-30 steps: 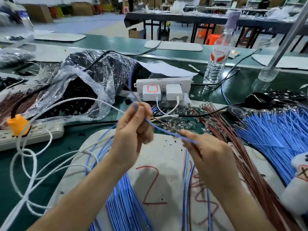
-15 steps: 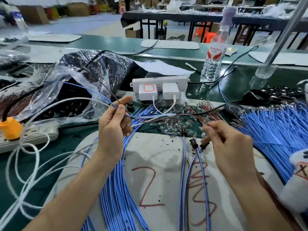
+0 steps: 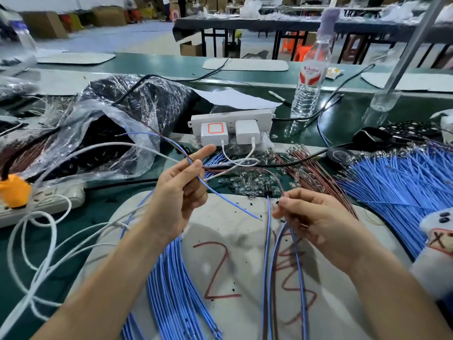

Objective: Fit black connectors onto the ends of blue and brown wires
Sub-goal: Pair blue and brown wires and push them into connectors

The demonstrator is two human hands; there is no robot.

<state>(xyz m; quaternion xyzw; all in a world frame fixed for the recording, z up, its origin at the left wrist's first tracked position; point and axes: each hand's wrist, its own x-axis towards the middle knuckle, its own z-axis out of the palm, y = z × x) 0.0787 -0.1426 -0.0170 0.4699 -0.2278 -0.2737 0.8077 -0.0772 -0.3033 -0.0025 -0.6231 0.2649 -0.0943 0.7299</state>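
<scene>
Lowered blue wire (image 3: 228, 201), one brown wire (image 3: 257, 168) in left hand (image 3: 181, 192) pinch; right hand (image 3: 316, 217), apart, round two other wires (image 3: 295, 253).

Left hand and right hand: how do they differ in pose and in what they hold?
The left hand pinches one loose blue wire, whose free end slants toward the right hand; the right hand pinches several hanging wires that run toward the person. The left hand's index finger is straight, while the right hand's fingers are all curled. Both hold wires over the white mat.
</scene>
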